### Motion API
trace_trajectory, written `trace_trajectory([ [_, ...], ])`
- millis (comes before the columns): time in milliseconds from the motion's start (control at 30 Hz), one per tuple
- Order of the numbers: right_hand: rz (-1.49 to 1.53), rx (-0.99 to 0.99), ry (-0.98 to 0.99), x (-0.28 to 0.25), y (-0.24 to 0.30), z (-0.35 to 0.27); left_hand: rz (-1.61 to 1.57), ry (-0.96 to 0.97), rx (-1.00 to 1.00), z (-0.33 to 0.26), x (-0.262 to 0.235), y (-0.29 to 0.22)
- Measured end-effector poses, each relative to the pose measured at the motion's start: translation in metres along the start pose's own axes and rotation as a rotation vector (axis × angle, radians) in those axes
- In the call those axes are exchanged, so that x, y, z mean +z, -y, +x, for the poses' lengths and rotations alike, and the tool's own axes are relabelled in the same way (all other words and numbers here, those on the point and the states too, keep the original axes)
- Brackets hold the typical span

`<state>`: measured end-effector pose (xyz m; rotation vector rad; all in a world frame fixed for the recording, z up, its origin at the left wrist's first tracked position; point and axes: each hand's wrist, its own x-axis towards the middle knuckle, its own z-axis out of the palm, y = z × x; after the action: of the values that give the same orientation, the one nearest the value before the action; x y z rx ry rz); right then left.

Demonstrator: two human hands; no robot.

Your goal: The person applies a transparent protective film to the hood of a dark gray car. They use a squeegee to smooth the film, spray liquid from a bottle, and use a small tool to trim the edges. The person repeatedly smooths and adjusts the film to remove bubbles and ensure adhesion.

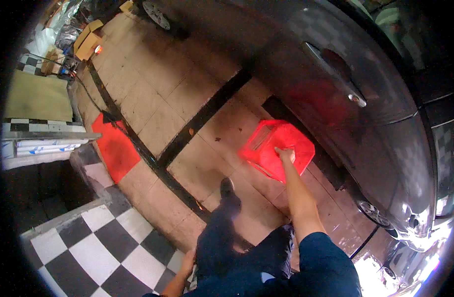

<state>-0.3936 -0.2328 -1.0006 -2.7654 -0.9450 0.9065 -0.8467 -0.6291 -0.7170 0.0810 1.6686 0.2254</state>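
A bright red plastic stool [302, 146] is beside the dark car, its seat and open leg frame both showing. My right arm reaches out to it, and my right hand [286, 154] is closed on the middle of the seat; the fingertips are partly hidden there. I cannot make out whether the stool's legs touch the floor. Low by my left thigh hangs my left hand [188, 262], its fingers mostly hidden against the dark trousers.
A dark grey car [385, 119] fills the right side. Dark strips [207, 119] cross the tiled floor. At left lie a red mat [117, 151] and a black-and-white checkered surface [106, 250]. Cardboard boxes [87, 42] stand at the far left.
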Motion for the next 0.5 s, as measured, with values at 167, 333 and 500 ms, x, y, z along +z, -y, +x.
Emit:
trace_trajectory([
  [167, -0.180, -0.136, -0.258, 0.051, 0.052, 0.016, 0.026, 0.052, -0.047, 0.017, -0.032, -0.049],
  [333, 0.086, -0.299, -0.051, -0.041, 0.034, -0.078, 0.088, 0.187, -0.056, 0.038, -0.077, -0.028],
  [500, 0.511, -0.135, 0.174, -0.220, -0.055, -0.140, 0.207, 0.273, -0.007, 0.070, -0.057, -0.124],
])
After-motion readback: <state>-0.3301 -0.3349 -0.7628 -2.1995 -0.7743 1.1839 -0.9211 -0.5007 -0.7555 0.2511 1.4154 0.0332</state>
